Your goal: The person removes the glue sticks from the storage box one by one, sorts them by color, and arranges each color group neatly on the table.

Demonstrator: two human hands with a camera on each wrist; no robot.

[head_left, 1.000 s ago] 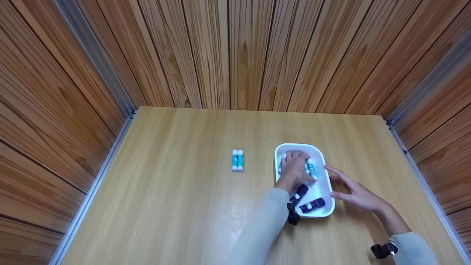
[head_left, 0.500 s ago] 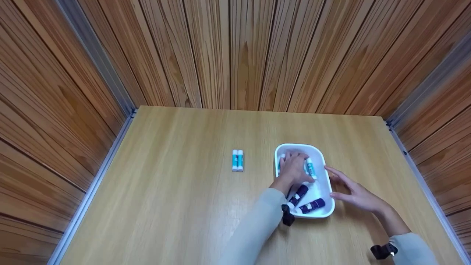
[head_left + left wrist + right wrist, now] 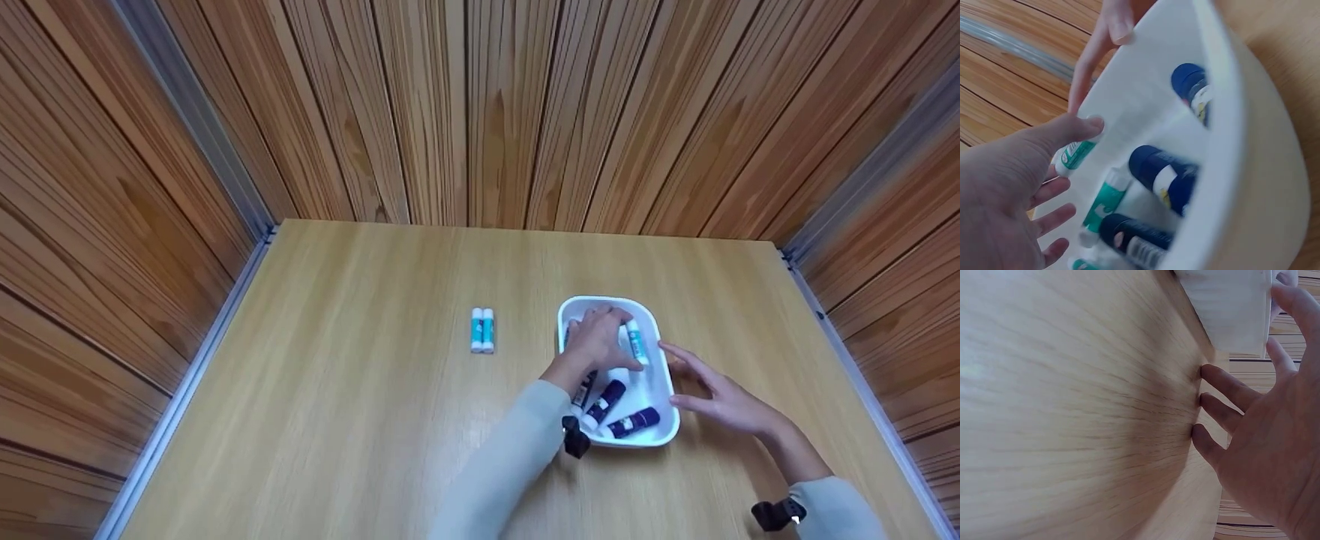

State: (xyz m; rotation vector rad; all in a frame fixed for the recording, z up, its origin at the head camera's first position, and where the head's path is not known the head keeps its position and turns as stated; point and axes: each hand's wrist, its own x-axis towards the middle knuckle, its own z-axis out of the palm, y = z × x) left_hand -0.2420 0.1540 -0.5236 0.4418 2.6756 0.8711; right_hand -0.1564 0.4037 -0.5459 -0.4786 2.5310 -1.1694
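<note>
My left hand (image 3: 596, 337) reaches into a white plastic tray (image 3: 651, 439), its fingers spread and loosely bent over the far-left part. In the left wrist view, the thumb lies across a small teal-and-white glue stick (image 3: 1076, 154), but I see no grip closed round it. Another teal glue stick (image 3: 1105, 205) lies lower in the tray. Three dark blue glue sticks with white caps occupy the near end, one of them (image 3: 634, 422) at the right. Outside the tray, my right hand (image 3: 724, 394) touches its right rim with thumb and forefinger, while other fingertips (image 3: 1203, 433) rest on the table.
Two teal-and-white glue sticks (image 3: 482, 330) lie side by side on the wooden table (image 3: 360, 390), left of the tray. Wood-panelled walls (image 3: 495, 112) with grey metal corner posts enclose the table at the back and sides.
My left wrist and forearm have shifted left, uncovering more of the dark glue sticks. The left fingers remain inside the tray. My right hand keeps its place at the rim.
</note>
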